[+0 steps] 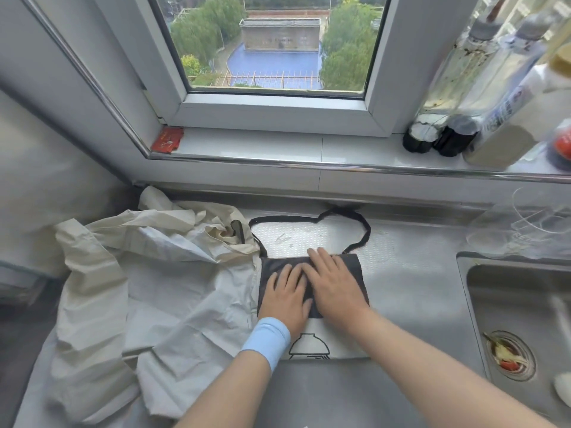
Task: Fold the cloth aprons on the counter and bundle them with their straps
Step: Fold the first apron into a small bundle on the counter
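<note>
A folded apron [360,281], black on top and white with a printed outline below, lies on the steel counter [411,291]. Its black strap [312,218] loops away toward the window. My left hand [285,299], with a light blue wristband, and my right hand [335,281] both press flat on the black part, fingers straight, side by side. A crumpled cream apron [148,273] lies spread to the left, its edge touching the folded one.
A sink [522,322] with food scraps in its drain sits at the right. Bottles and dark jars [441,137] stand on the window sill at the right, a red packet [167,140] at its left. A clear container [522,227] rests behind the sink.
</note>
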The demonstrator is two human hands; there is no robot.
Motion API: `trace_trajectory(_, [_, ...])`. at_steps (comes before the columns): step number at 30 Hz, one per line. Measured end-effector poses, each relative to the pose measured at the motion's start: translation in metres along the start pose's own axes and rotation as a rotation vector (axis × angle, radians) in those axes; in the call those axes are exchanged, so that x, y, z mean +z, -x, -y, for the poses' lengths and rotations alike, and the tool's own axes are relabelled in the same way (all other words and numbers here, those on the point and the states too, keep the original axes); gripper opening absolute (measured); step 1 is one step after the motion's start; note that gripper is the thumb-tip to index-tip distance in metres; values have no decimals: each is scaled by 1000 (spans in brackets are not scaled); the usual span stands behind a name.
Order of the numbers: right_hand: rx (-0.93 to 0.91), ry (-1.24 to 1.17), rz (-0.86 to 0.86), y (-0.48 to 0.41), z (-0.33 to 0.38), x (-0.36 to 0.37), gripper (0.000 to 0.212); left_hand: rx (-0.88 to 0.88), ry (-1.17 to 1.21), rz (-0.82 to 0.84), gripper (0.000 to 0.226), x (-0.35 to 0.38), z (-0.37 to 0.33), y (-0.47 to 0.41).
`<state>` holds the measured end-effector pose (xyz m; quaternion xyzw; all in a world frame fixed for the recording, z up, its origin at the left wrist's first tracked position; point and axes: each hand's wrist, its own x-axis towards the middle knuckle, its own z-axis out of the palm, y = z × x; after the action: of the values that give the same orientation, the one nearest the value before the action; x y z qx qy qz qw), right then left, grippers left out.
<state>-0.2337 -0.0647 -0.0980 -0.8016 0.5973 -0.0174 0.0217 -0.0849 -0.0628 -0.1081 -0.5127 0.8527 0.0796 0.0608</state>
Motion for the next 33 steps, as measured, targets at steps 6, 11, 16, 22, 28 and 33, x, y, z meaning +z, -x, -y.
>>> trace_trajectory(6, [106, -57, 169, 44, -6, 24, 67, 61, -26, 55, 66, 5, 26, 15])
trace_trajectory(11, [105, 6, 155, 48, -12, 14, 70, 14, -99, 23, 61, 5, 44, 36])
trace_trajectory(16, [-157, -43, 51, 75, 4, -10, 39, 249, -88, -145, 31, -13, 36, 54])
trace_trajectory(22, [-205, 48, 251, 92, 10, -24, 48, 166, 52, 142, 89, -25, 38, 79])
trace_trajectory(28, [-112, 9, 231, 85, 12, -48, 26, 129, 207, 187, 37, -33, 43, 80])
trace_trajectory(33, [-59, -88, 367, 80, -7, -65, 28, -132, 396, 176, 14, -54, 48, 71])
